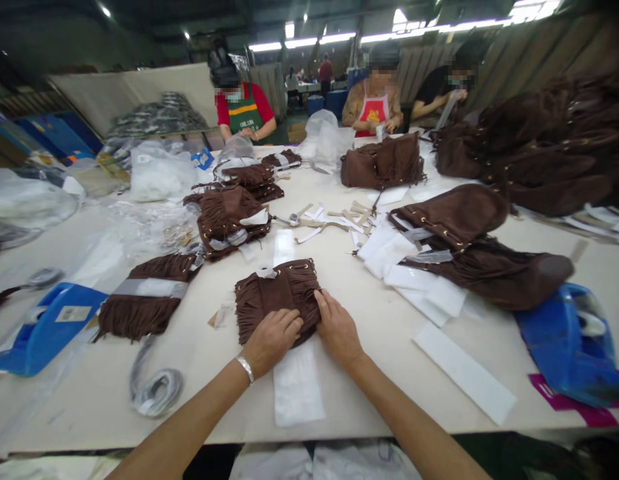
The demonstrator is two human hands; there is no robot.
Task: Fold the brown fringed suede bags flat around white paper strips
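A dark brown fringed suede bag [262, 297] with metal eyelets lies in front of me, over a long white strip of packing sheet [299, 393]. My left hand [273, 339], with a silvery band at the wrist, presses on its lower front, fingers bent and close together on the fringe. At the bag's right edge my right hand [336, 328] has its fingers closed on the side; its thumb is hidden. A small whitish wrapped piece [266, 273] shows at the bag's top edge.
Left of me are a banded fringed bag [149, 293], a blue bin [54, 327] and a grey tape roll [158, 392]. To the right lie white sheets [464, 370], brown bags [494, 263] and another blue bin [569, 347]. Several co-workers work across the table [229, 413].
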